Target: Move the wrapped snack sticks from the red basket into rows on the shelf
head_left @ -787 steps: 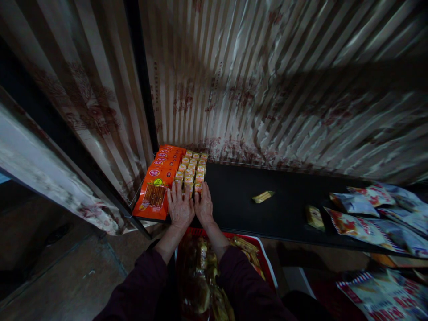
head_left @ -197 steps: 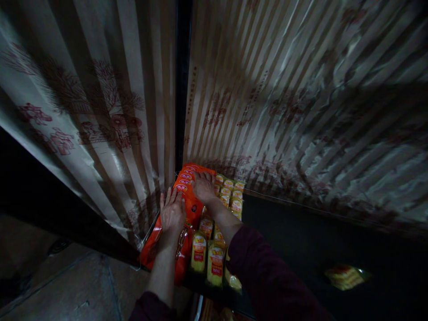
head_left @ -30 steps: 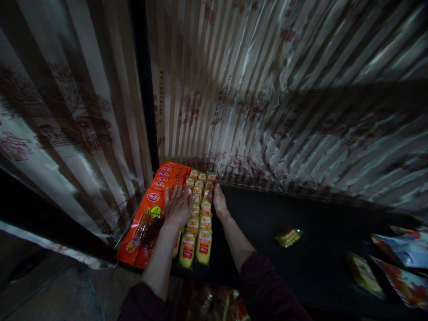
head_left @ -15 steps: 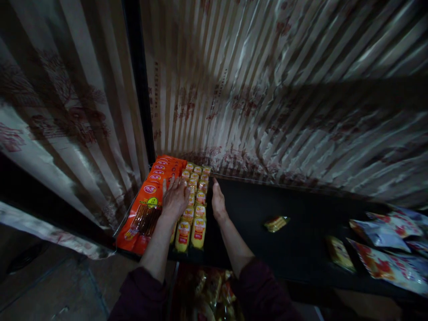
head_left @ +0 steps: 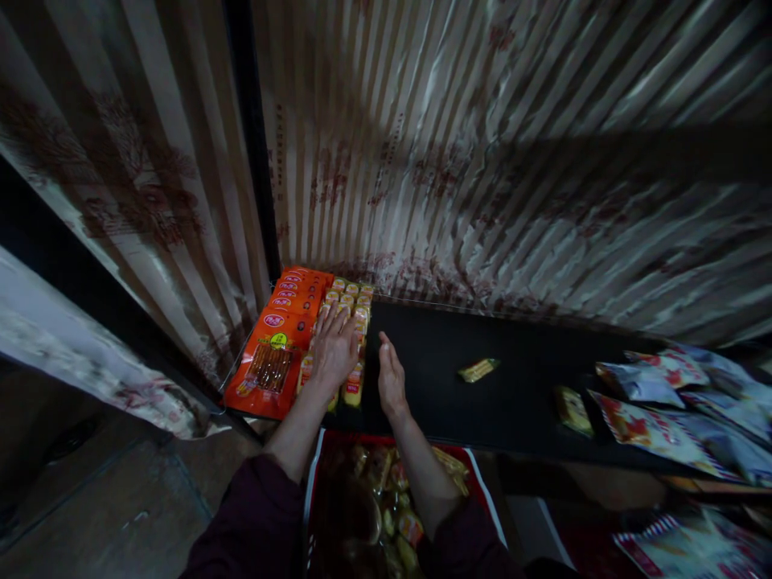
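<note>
covering yellow packets (head_left: 353, 388): left hand (head_left: 336, 350); right hand (head_left: 392, 381) beside, apart.

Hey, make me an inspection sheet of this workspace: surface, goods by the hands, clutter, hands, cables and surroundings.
Surface: black shelf, dimly lit.
Goods by the hands: orange packets overlapping at the left end; yellow packs in rows beside them.
Clutter: one loose pack mid-shelf, a second pack farther right, beside a heap of printed bags.
Hands: left hand spread over the yellow packs; right hand apart from them, on their right, holding nothing.
Cables: no power cable seen; thin pale string along the shelf's back edge.
Surroundings: striped, printed sheeting behind; red basket with white rim below the front edge, holding wrapped goods.
</note>
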The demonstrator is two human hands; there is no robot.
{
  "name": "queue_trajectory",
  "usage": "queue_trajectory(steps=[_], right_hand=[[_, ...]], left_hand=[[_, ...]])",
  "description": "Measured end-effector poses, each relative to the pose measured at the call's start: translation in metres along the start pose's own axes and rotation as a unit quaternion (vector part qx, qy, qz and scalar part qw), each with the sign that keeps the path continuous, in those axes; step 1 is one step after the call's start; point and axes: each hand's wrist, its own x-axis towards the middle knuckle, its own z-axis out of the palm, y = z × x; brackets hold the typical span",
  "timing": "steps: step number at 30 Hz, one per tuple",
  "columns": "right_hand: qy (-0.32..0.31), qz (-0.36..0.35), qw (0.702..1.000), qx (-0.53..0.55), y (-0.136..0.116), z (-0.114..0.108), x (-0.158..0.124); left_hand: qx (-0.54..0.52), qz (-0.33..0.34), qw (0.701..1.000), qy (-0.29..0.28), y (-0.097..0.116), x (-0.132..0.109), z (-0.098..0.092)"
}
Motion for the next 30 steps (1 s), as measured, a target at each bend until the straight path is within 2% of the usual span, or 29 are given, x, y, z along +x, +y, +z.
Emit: queue_trajectory(steps=[7, 11, 13, 17, 22, 24, 26, 28, 30], right_hand=[[0.014, -0.017, 1.000, 0.001, -0.008, -0.022, -0.022], [0.015, -0.010, 1.000, 0.016, -0.015, -0.038, -0.039], [0.017, -0.010, 1.000, 0.012, -0.018, -0.046, -0.051], [0.009, -0.017, 1.000, -0.006, -0.016, -0.059, -0.081], [0.012, -0.012, 0.999, -0.027, -0.004, -0.067, -0.116], [0.017, -0.015, 0.999, -0.050, 0.000, -0.068, -0.130], [0.014, -0.028, 0.997, -0.076, 0.004, -0.069, -0.144], [-0.007, -0.048, 0.994, -0.098, 0.011, -0.068, -0.159], [-0.035, -0.057, 0.991, -0.119, 0.024, -0.068, -0.174]], left_hand=[[-0.092, 0.081, 0.992, 0.017, 0.048, -0.050, -0.003], [-0.154, 0.094, 0.984, 0.004, 0.076, -0.094, -0.001], [-0.176, 0.080, 0.981, 0.001, 0.087, -0.118, 0.001], [-0.181, 0.056, 0.981, -0.039, 0.099, -0.160, 0.006], [-0.186, 0.034, 0.976, -0.106, 0.102, -0.199, 0.009], [-0.194, 0.015, 0.973, -0.126, 0.102, -0.212, 0.010], [-0.190, -0.019, 0.966, -0.173, 0.102, -0.223, 0.011], [-0.156, -0.088, 0.956, -0.234, 0.101, -0.234, 0.012], [-0.081, -0.192, 0.933, -0.294, 0.098, -0.244, 0.015]])
